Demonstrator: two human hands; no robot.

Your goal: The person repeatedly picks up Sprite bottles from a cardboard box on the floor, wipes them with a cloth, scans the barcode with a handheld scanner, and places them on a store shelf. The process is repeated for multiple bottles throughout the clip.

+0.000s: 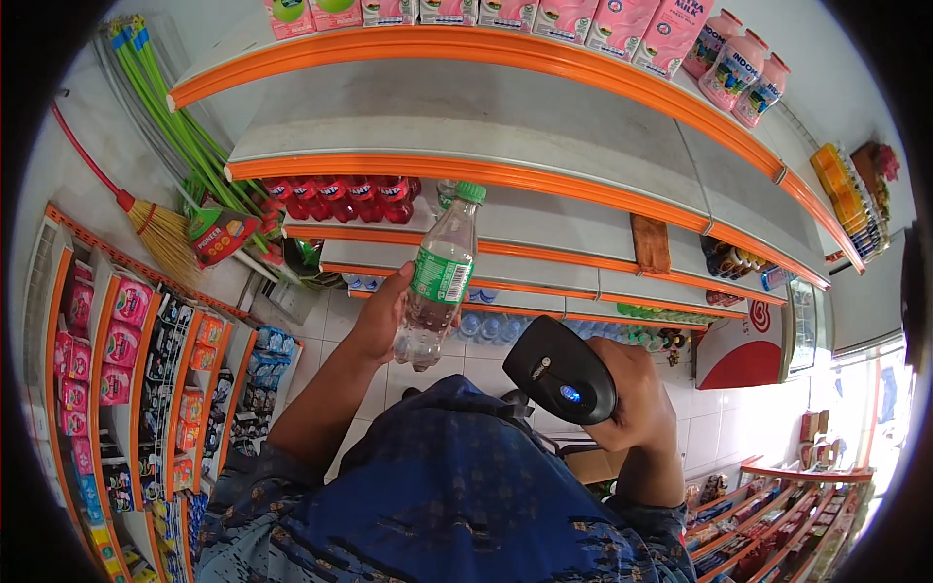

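Note:
My left hand [380, 321] grips a clear plastic drink bottle [441, 280] with a green cap and a green label. The bottle is upright with a slight tilt, and a barcode on its label faces me. In my right hand [633, 390] is a black handheld barcode scanner [561, 370], its head pointing left towards the bottle. A small blue light glows on top of the scanner. A gap separates scanner and bottle. Behind the bottle's cap, part of a similar bottle [446, 193] shows on the shelf.
Orange-edged shelves [466, 171] span the space before me, with red soda bottles [342, 198] at left and pink milk cartons [503, 14] on top. Water bottles [496, 326] stand low down. A broom [157, 226] leans left, near racks of packets [124, 335]. An open cardboard box [594, 465] is below my right arm.

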